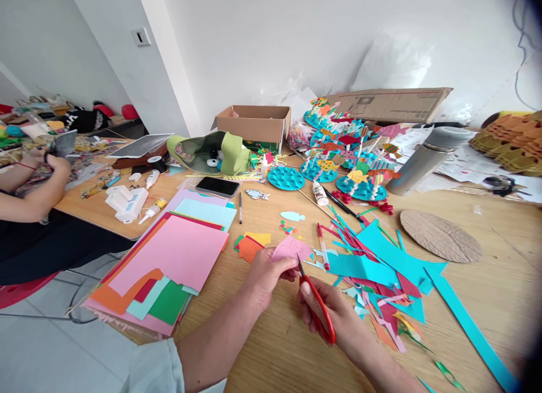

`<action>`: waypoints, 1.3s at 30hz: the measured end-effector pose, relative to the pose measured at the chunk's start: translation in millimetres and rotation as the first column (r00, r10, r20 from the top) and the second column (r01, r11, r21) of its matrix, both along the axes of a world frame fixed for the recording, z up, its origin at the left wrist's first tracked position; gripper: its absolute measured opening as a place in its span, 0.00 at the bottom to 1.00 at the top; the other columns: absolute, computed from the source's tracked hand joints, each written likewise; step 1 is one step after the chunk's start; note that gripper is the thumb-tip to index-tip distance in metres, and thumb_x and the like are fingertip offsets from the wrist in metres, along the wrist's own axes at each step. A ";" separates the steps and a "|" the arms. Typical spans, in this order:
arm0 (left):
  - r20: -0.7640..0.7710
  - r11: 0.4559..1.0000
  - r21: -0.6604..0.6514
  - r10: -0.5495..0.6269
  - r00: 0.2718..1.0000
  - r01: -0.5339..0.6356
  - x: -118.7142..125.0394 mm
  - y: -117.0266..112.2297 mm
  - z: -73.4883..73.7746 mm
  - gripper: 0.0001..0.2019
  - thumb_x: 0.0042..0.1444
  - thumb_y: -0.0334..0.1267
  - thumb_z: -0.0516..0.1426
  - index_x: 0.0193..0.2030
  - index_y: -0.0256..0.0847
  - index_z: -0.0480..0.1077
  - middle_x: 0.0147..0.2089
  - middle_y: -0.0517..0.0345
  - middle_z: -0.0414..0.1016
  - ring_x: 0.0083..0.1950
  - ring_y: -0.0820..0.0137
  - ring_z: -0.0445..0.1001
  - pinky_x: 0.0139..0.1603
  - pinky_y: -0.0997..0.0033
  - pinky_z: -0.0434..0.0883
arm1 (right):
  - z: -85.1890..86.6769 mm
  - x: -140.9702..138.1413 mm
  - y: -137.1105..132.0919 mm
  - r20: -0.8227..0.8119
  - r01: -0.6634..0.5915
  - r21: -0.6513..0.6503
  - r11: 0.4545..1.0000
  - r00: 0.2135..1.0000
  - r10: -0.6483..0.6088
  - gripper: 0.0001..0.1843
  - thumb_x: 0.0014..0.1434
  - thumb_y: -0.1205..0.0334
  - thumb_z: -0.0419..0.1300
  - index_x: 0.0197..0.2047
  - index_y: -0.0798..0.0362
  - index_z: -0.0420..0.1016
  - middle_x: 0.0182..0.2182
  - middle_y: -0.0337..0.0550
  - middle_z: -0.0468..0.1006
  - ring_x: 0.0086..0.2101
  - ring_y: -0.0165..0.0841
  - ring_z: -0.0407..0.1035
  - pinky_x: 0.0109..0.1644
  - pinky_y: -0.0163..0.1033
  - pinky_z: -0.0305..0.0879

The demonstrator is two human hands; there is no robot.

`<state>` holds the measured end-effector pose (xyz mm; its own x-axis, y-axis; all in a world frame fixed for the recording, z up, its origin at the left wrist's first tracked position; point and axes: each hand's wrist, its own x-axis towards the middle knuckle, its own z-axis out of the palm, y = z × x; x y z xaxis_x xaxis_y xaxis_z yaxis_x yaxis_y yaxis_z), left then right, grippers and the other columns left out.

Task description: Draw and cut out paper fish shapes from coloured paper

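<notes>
My left hand (273,271) pinches a piece of pink paper (290,247) above the wooden table. In my right hand (324,302) is a pair of scissors (320,311) with red handles, its dark blades against the paper's right edge. Faint drawn lines show on the pink paper. Just beyond it lie a light blue paper fish (292,215) and small coloured paper dots (288,228). Left of my left hand are orange and yellow paper cut-outs (252,246). A red pen (323,246) rests to the right of the paper.
Coloured paper sheets (169,252) are stacked at left, near a phone (217,186). Blue paper scraps (381,257) and a cardboard oval (440,235) lie at right. Behind stand fish decorations on blue bases (285,178) and a steel bottle (423,161). Another person's arms (38,184) are at far left.
</notes>
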<state>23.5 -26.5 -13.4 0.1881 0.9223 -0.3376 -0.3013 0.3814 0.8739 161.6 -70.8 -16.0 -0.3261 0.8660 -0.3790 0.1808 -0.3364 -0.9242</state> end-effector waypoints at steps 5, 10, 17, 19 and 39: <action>0.004 1.000 -0.005 -0.007 1.000 0.007 -0.5 0.0 1.4 0.09 0.39 0.38 0.62 0.26 0.34 0.72 0.24 0.58 0.72 0.26 0.74 0.68 0.31 0.73 0.66 | 0.8 0.3 0.4 0.003 0.000 -0.002 1.000 1.000 0.000 0.29 0.53 0.31 0.55 0.27 0.52 0.61 0.17 0.34 0.68 0.17 0.25 0.61 0.18 0.29 0.52; -0.006 1.000 -0.009 -0.006 1.000 0.006 -0.8 0.4 2.7 0.09 0.39 0.38 0.62 0.26 0.34 0.72 0.24 0.58 0.71 0.26 0.73 0.67 0.31 0.72 0.66 | -1.2 1.0 -0.5 0.007 0.000 -0.006 1.000 1.000 0.000 0.28 0.53 0.32 0.55 0.27 0.51 0.61 0.17 0.34 0.68 0.17 0.25 0.61 0.17 0.29 0.51; 0.001 1.000 -0.001 -0.001 1.000 0.001 -1.1 1.0 1.7 0.09 0.39 0.38 0.62 0.26 0.34 0.72 0.23 0.58 0.71 0.26 0.74 0.67 0.31 0.73 0.66 | -1.7 1.5 -0.5 0.016 -0.003 0.000 1.000 1.000 0.003 0.28 0.53 0.32 0.55 0.26 0.51 0.60 0.16 0.33 0.67 0.16 0.25 0.60 0.17 0.29 0.51; -0.001 1.000 -0.004 0.010 1.000 -0.010 -1.1 1.3 1.1 0.09 0.39 0.38 0.62 0.27 0.34 0.72 0.23 0.58 0.71 0.26 0.74 0.67 0.31 0.73 0.66 | -1.9 1.4 -0.6 0.014 -0.004 0.003 1.000 1.000 0.003 0.28 0.53 0.32 0.55 0.26 0.51 0.60 0.16 0.33 0.67 0.16 0.25 0.60 0.17 0.29 0.51; -0.022 0.999 0.014 -0.033 0.999 0.033 -0.6 1.2 3.0 0.08 0.40 0.37 0.61 0.26 0.34 0.72 0.23 0.58 0.71 0.25 0.75 0.66 0.30 0.74 0.65 | 0.3 1.0 -0.6 0.017 -0.006 0.009 1.000 1.000 0.005 0.29 0.53 0.31 0.54 0.26 0.52 0.61 0.17 0.34 0.68 0.17 0.25 0.61 0.18 0.30 0.53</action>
<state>22.9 -25.3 -10.3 0.2113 0.9206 -0.3284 -0.2695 0.3778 0.8858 162.6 -71.4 -15.7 -0.3244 0.8675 -0.3772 0.1986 -0.3274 -0.9238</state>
